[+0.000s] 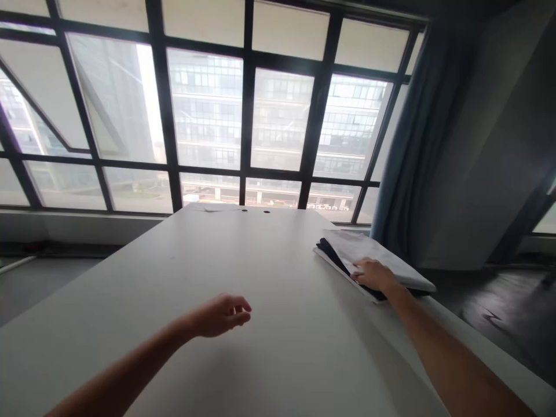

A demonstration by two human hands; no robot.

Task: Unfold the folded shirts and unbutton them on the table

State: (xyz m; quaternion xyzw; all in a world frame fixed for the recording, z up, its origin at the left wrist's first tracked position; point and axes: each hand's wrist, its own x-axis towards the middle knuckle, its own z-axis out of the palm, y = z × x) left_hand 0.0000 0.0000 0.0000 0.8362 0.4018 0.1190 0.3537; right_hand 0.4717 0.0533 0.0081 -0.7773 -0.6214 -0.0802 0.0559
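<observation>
The work looks barely begun: the right hand rests with flat, spread fingers on the folded stack of fabric at the worktop's right edge, unlifted, while the left hand hovers loosely curled and empty mid-frame.

Right hand flat on folded stack at white table edge; left hand loosely curled above it.

This looks like an office: a long, plain white counter stands before a tall black-framed grid window facing glass office blocks, with a grey-blue curtain alongside.
</observation>
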